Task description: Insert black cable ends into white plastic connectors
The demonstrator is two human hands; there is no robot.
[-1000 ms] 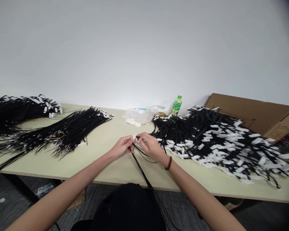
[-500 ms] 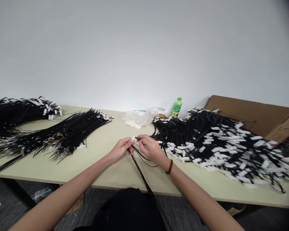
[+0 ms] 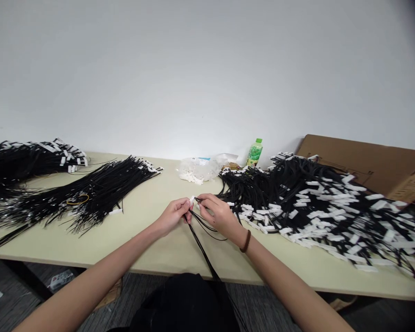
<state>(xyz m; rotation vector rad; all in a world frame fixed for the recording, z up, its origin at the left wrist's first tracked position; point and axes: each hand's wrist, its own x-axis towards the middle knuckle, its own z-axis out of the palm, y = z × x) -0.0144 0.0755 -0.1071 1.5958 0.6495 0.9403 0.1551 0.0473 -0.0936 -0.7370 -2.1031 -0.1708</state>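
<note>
Your left hand (image 3: 178, 212) pinches the small white connector (image 3: 192, 199) between thumb and fingers, where it pokes out at about two o'clock from the thumb tip. Your right hand (image 3: 218, 213) has its fingers closed on thin black wires (image 3: 202, 250) just beside it, the connector at nine o'clock; the left is nearer. Its long axis is too small to read. Wires trail to five o'clock over the desk's (image 3: 166, 259) edge.

Cable pile (image 3: 293, 184) right of right hand (image 3: 218, 213)
</note>
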